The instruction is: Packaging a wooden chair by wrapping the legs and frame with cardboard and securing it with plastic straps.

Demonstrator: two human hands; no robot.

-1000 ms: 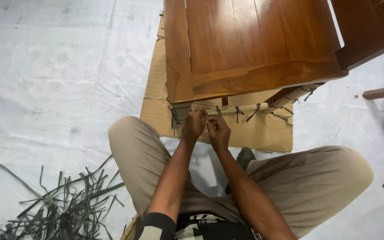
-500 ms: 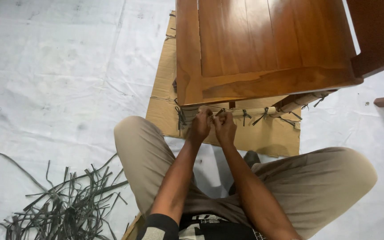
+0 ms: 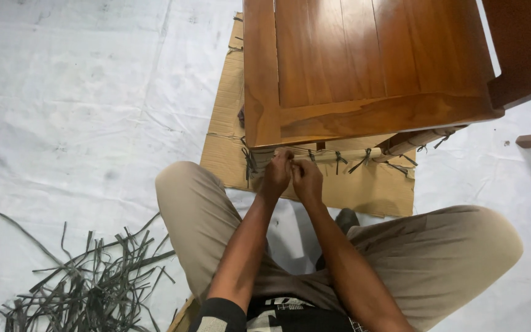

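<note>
Sheeting (image 3: 81, 110), white and creased, covers the floor under flattened cardboard (image 3: 364, 184) and a brown wooden table (image 3: 364, 67). Dark strips (image 3: 87, 276) lie heaped well apart. Left hand (image 3: 276, 174) and right hand (image 3: 308, 180), touching, pinch a dark tie (image 3: 290, 156) on the paper-wrapped rail (image 3: 345, 155) below the tabletop's edge.

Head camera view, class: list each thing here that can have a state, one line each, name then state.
Left hand: closed, pinching a dark strap at the wrapped rail.
Right hand: closed beside the left hand, at the same strap.
Wrapped rail: covered in cardboard, tied with dark straps.
Wooden table: upright on the cardboard sheet.
Loose straps: scattered in a heap on the white floor cover.
</note>
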